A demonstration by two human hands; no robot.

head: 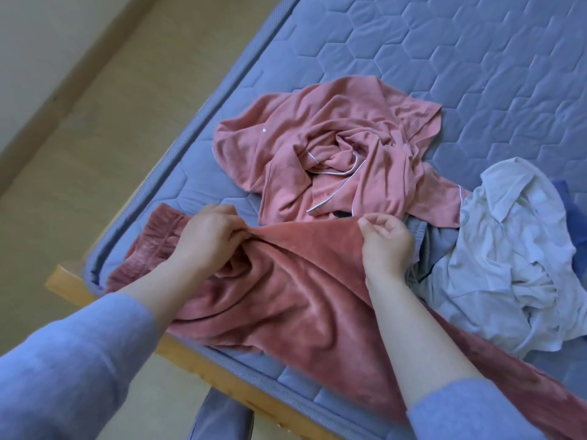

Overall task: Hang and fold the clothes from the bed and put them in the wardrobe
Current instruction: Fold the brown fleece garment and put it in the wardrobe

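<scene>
Looking down through the head camera, I see the quilted blue-grey mattress (476,58) filling most of the view, stitched in hexagons and sitting on a pale wooden bed frame (63,284) above a tan floor (95,122).

I count five garments on it. The largest is a pair of plush dusty-rose trousers (286,296), velvety with a soft sheen, lying across the near corner of the bed; the gathered elastic waistband is at the left and one leg runs off to the lower right. Behind it lies one salmon-pink top (317,138), thinner cloth with white piping, crumpled and twisted at its middle. To the right sits one white shirt (508,249), rumpled in a heap. A grey garment (425,249) shows between the shirt and the trousers, mostly covered. One blue piece (568,211) peeks out at the right edge; I cannot tell what it is.

Both hands are on the trousers. The left hand (209,239) has its fingers curled into a bunched fold near the waistband. The right hand (387,249) pinches the raised far edge of the cloth. Both sleeves are blue.
</scene>
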